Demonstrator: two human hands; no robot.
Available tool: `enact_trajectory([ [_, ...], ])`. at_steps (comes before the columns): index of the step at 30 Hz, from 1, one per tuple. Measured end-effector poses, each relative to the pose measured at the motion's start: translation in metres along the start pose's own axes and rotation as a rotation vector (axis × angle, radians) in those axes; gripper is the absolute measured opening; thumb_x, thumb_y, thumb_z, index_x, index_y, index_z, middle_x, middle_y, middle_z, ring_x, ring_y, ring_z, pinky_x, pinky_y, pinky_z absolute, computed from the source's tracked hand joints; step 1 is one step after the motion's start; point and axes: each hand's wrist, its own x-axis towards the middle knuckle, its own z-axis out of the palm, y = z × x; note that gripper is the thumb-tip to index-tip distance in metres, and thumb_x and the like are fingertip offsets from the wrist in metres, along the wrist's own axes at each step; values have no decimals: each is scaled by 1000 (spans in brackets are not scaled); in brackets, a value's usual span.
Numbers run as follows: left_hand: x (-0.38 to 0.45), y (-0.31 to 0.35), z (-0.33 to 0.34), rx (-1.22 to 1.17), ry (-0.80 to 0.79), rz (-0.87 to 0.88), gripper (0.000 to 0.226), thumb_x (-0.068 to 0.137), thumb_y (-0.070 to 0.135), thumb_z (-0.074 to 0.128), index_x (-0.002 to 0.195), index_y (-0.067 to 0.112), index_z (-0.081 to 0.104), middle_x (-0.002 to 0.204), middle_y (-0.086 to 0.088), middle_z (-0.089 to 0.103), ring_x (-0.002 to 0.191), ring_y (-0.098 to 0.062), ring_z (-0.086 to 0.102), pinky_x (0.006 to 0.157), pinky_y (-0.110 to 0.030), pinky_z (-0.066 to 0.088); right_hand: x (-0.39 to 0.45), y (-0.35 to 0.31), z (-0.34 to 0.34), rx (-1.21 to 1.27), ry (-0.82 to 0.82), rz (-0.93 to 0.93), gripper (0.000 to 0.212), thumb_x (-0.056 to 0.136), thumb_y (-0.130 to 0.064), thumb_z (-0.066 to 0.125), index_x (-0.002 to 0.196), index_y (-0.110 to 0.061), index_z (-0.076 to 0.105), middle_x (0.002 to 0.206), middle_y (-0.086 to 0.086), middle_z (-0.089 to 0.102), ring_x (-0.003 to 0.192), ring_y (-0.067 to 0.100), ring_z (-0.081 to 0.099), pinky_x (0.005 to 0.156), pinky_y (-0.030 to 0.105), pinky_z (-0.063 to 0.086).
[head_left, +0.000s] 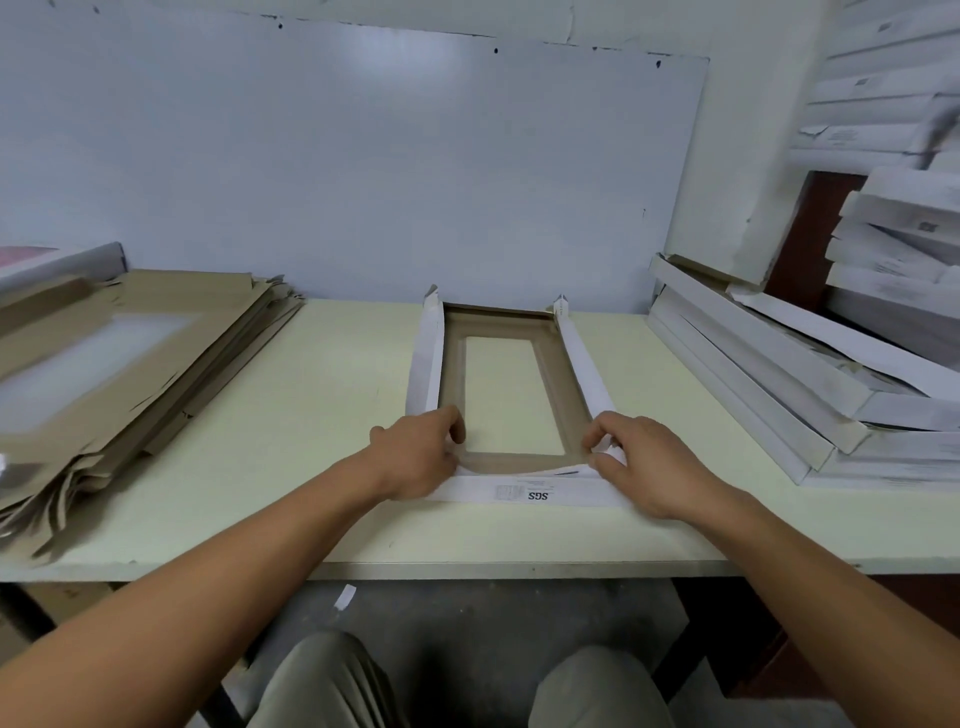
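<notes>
Head view: left hand (415, 457) pinches near-left corner of box (451, 364), right hand (649, 467) pinches near-right corner flap.

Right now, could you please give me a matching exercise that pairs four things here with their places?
Things:
1. windowed box
2. brown flat blanks
3. white boxes
4. paper scrap

Places:
A. on the floor below the table
B. stacked at the table's left end
C. in the table's middle, gripped at its near corners by the left hand and right hand
D. piled at the table's right end

Pairs: 1-C, 2-B, 3-D, 4-A
</notes>
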Motion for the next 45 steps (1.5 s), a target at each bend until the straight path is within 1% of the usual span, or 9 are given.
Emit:
enact_trajectory([
  [8, 11, 2, 4, 131, -65, -69, 21, 90, 9, 35, 88, 25, 49, 93, 3, 59, 89, -25, 51, 83, -41, 29, -17, 0, -5, -293, -32, -295, 38, 89, -68, 49, 76, -33, 56, 77, -14, 53, 85, 7, 40, 69, 28, 29],
  [13, 3, 4, 4, 356, 62, 42, 22, 87, 7, 40, 89, 17, 60, 101, -3, 49, 98, -25, 40, 89, -44, 34, -15, 2, -5, -294, -165, -242, 38, 99, -50, 47, 83, -17, 58, 79, -1, 57, 87, 18, 47, 80, 32, 36],
  [18, -9, 6, 16, 209, 67, 283, 26, 99, 29, 37, 83, 15, 52, 78, -1, 58, 77, -27, 54, 74, -37, 45, -14, -1, -7, -111, -244, -192, 18, 97, -41, 57, 84, -29, 56, 78, -8, 57, 77, 16, 52, 63, 19, 27],
  [24, -15, -4, 17, 204, 23, 554, 27, 102, 26, 46, 83, 9, 53, 80, -5, 54, 73, -23, 47, 67, -37, 40, -11, 0, -13, -74, -301, -190, 42, 97, -40, 60, 71, -9, 51, 78, 20, 52, 73, 30, 46, 64, 30, 31],
  [28, -18, -4, 12, 226, 5, 548, 30, 100, 26, 49, 72, 15, 44, 72, 0, 47, 67, -21, 42, 64, -37, 41, -13, -8, -13, -142, -281, -275, 50, 99, -42, 54, 59, -19, 35, 68, 15, 37, 66, 27, 35, 68, 17, 25],
  [31, -24, 3, 17, 217, 18, 544, 5, 93, 19, 48, 90, 19, 51, 88, 0, 56, 77, -19, 47, 68, -35, 42, -18, -21, -9, -169, -260, -285, 52, 101, -46, 46, 60, -16, 33, 66, 12, 37, 66, 18, 38, 83, 23, 27],
  [34, -30, 17, 30, 174, -14, 569, 33, 87, 11, 47, 118, 20, 52, 109, -1, 59, 95, -20, 53, 80, -36, 44, -22, -45, 5, -152, -226, -328, 48, 102, -43, 41, 64, -15, 39, 62, 6, 45, 74, 19, 48, 93, 33, 31],
  [40, -38, 10, 20, 108, -25, 638, 19, 70, -2, 46, 78, 15, 43, 81, -4, 53, 75, -24, 45, 69, -37, 39, -20, -52, 3, 26, -381, -346, 43, 80, -68, 60, 90, -28, 71, 88, -11, 61, 98, 3, 45, 95, 12, 25],
  [45, -46, -35, -12, 211, -159, 554, 25, 57, -1, 44, 68, 17, 31, 72, 5, 39, 75, -9, 37, 70, -30, 27, 1, -20, -11, -70, -302, -344, 29, 85, -41, 73, 113, -36, 67, 111, -17, 58, 114, 7, 44, 104, 27, 28],
])
